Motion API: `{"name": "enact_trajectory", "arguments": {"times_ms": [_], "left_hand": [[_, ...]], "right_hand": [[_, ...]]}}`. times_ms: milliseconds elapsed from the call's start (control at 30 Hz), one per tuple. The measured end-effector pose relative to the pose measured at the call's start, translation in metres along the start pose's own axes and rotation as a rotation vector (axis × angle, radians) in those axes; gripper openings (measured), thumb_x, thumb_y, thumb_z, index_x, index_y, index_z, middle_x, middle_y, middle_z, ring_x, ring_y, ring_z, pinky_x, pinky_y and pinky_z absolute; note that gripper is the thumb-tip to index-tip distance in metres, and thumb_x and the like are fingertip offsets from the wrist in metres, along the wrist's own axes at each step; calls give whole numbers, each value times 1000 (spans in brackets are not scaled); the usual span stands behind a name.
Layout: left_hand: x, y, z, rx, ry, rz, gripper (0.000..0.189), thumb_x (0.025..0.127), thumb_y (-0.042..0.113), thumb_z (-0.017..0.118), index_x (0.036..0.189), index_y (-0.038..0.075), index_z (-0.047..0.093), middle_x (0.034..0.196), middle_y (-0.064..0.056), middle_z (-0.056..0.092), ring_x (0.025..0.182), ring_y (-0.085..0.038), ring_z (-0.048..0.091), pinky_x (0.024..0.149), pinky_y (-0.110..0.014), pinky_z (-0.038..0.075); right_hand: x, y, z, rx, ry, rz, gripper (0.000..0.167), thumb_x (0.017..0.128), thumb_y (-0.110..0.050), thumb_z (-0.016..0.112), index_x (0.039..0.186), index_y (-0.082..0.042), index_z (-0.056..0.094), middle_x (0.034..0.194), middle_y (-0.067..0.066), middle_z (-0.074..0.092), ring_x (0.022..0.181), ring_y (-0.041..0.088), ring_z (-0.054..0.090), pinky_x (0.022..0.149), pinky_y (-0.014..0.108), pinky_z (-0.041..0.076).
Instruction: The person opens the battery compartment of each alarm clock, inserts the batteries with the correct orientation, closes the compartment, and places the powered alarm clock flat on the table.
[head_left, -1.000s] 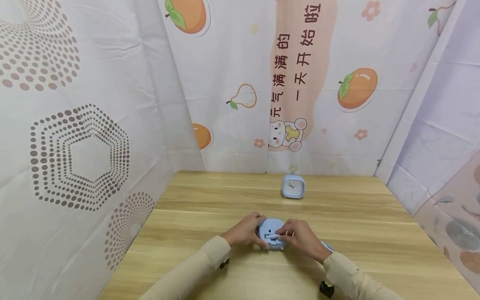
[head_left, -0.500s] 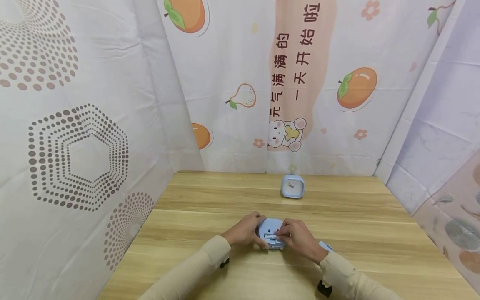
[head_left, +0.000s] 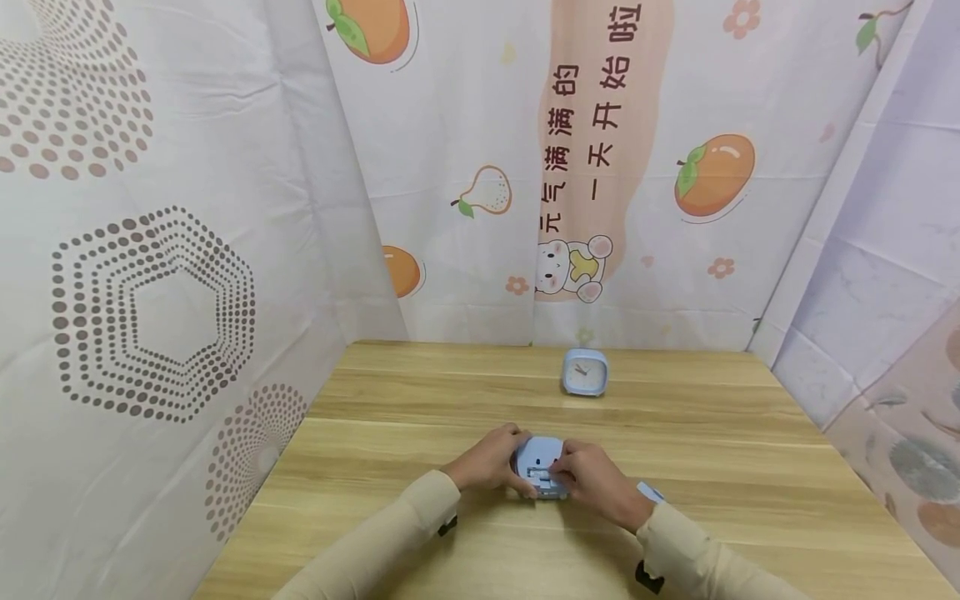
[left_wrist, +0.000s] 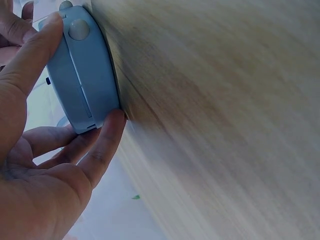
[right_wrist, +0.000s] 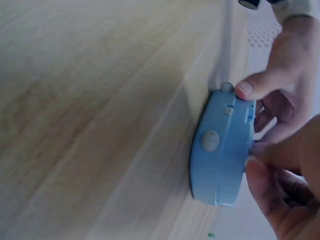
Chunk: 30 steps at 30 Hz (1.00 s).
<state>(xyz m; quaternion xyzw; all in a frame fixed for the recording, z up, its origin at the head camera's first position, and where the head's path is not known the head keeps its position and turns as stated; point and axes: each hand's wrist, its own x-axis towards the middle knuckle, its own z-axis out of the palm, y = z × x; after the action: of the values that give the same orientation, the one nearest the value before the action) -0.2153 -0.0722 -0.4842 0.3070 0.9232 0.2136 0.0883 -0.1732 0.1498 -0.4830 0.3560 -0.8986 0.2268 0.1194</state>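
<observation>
A light blue alarm clock lies face down on the wooden table, its back with an open battery slot turned up. My left hand grips the clock from the left, thumb on the near edge and fingers round the far side; the left wrist view shows its blue casing between them. A pale battery lies in the slot. My right hand has its thumb and fingertips pinched at the battery's right end, hiding that end. The right wrist view shows the clock's side with a round foot.
A second light blue alarm clock stands upright at the back of the table, its dial facing me. A small light blue piece lies beside my right wrist. Printed curtains hang behind and at both sides.
The battery, tilted between my right fingertips earlier, now lies lower and flatter in the slot. My right hand has shifted slightly left; my left hand keeps its hold on the clock.
</observation>
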Motion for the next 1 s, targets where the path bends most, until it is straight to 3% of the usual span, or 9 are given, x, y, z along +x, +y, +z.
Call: {"name": "enact_trajectory", "arguments": {"times_ms": [167,433,1000], "left_hand": [[0,4,0,-19,0,25,96,73,47,92,147,0,53,129,-5,58,103,-8,53,89,-23,49],[-2,1,1,-50,-1,13,98,73,47,92,148,0,52,129,-5,57,101,-7,52,87,-21,49],[-1,-4,0,-42,4,26,99,71,48,93,148,0,52,124,-2,57,102,-6,53,91,-21,49]], "right_hand": [[0,-6,5,-85,7,-23,13,85,5,80,91,-7,81,91,1,68,87,14,68,76,30,59],[6,-9,6,-73,19,-22,17,82,8,80,86,-9,80,83,0,68,80,12,66,71,30,58],[6,8,2,213,-4,118,12,86,0,81,88,-12,80,84,-7,71,73,0,61,65,22,54]]}}
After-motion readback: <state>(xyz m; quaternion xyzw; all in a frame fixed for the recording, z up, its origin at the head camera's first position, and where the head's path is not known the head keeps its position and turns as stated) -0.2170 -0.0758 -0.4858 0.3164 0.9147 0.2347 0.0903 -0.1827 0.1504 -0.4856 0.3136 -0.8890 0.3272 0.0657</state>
